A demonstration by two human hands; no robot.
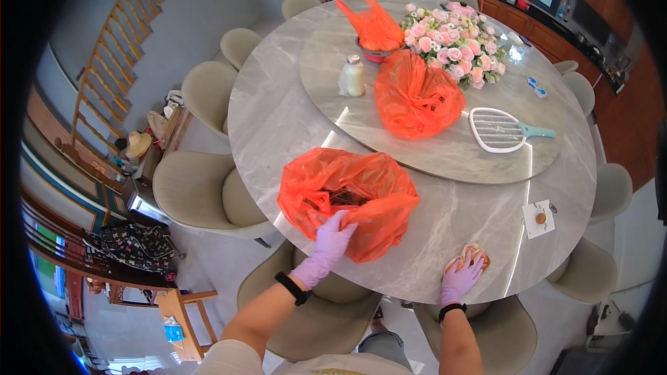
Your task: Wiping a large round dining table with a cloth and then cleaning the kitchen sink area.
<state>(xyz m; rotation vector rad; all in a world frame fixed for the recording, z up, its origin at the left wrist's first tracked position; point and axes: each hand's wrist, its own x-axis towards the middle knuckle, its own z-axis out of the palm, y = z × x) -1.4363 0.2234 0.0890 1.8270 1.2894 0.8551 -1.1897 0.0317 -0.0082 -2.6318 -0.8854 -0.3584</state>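
Note:
My left hand [333,237], in a purple glove, grips the near rim of an open red plastic bag [383,224]. Dark, stringy material [346,197] shows inside the bag; what it is I cannot tell. To the right, my right hand [462,276], gloved the same way, presses flat on a crumpled pinkish cloth [471,252]. Bag and cloth both rest on the grey marble-patterned round table [432,229], the cloth close to its front edge. Most of the cloth is hidden beneath my fingers.
A raised turntable [338,88] bears a second red bag [417,96], a glass jar [353,77], pink artificial-looking roses [458,47], an electric fly swatter [500,130] and a bowl with another red bag [378,26]. A white card [536,224] lies at right. Padded chairs [198,187] ring the table.

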